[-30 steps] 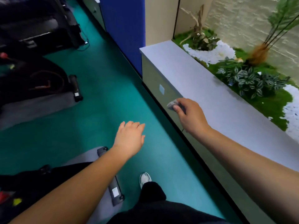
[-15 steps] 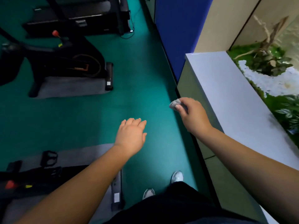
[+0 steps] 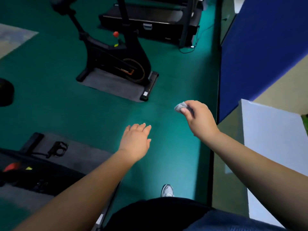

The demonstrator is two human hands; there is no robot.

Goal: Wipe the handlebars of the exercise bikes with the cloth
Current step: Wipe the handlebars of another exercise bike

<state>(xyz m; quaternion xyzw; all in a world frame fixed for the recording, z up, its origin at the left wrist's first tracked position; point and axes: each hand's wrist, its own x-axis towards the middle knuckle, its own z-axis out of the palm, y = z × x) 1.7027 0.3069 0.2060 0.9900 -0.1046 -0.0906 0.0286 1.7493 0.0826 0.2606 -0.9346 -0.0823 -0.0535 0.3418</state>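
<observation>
My right hand (image 3: 199,119) pinches a small bunched grey cloth (image 3: 180,106) between thumb and fingers, held in the air over the green floor. My left hand (image 3: 135,141) hangs flat, fingers straight, holding nothing. A black exercise bike (image 3: 116,59) stands ahead on a grey mat, with a red knob on its frame; its handlebars are out of view at the top. A second black bike (image 3: 33,165) lies partly in view at the lower left, only its frame, pedal and red knob showing.
A black treadmill (image 3: 150,22) with a cable stands at the back. A blue wall panel (image 3: 260,47) and a pale grey ledge (image 3: 270,130) run along the right. Green floor (image 3: 166,80) lies open between the bikes and the ledge. My shoe (image 3: 167,190) shows below.
The view has swung left, away from the planter ledge toward the bikes. My right hand has come off the ledge with the cloth. My left hand has kept its flat pose.
</observation>
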